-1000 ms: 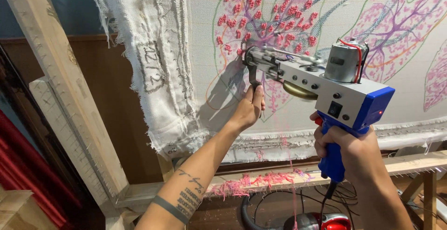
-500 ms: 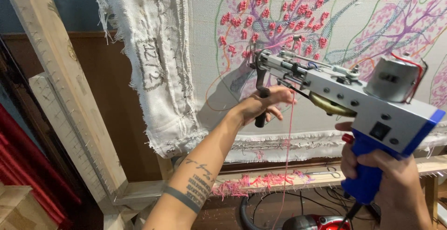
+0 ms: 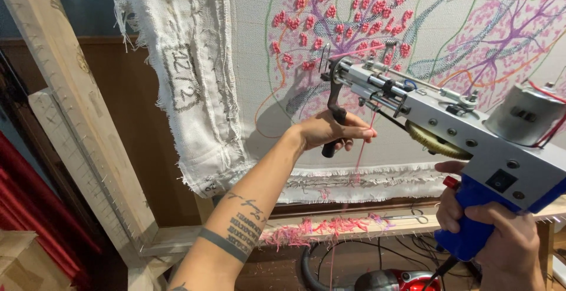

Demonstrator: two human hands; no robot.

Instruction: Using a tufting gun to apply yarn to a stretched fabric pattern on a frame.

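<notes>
Stretched cloth [image 3: 354, 149] backdrop, tufting gun [image 3: 448, 126] needle indistinct, right hand [image 3: 501, 238] cropped

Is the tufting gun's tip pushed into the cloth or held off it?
Cannot tell: the tufting gun points at the cloth, tip close to the pink tufts, but contact isn't visible.

Pale wooden frame beam [image 3: 71, 114], leaning, small tack points along its edge. Frayed off-white cloth edge [image 3: 188, 91] hangs folded beside it. Lower wooden ledge [image 3: 377, 226] strewn with pink yarn scraps [image 3: 318, 229]. Beneath it, a red and grey vacuum cleaner [image 3: 392, 279] with black hose. Dark brown wall panelling [image 3: 141, 149] behind.
</notes>
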